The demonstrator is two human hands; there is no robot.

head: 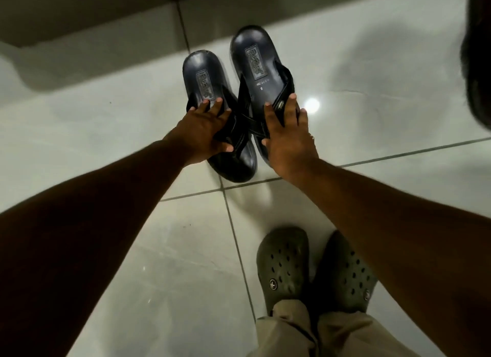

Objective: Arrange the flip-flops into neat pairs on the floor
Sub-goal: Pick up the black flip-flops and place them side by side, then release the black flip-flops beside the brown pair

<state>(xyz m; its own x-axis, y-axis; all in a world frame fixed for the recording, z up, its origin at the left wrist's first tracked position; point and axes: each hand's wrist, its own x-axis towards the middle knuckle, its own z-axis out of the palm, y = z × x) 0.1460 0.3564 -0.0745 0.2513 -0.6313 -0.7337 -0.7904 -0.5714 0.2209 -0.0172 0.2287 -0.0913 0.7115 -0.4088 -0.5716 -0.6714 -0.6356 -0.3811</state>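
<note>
Two dark navy flip-flops lie side by side on the pale floor tiles, heels pointing away from me. The left flip-flop (204, 77) sits slightly nearer than the right flip-flop (256, 59), and their straps overlap in the middle. My left hand (202, 133) grips the left one across its strap, fingers on the footbed and thumb at its inner side. My right hand (288, 136) holds the right one the same way, covering its toe end.
My feet in olive green clogs (284, 266) stand at the lower right, below beige trouser cuffs. A grey step or wall base (87, 16) runs along the top left. A dark object (478, 56) intrudes at the right edge. Bare glossy tiles (385, 64) surround the flip-flops.
</note>
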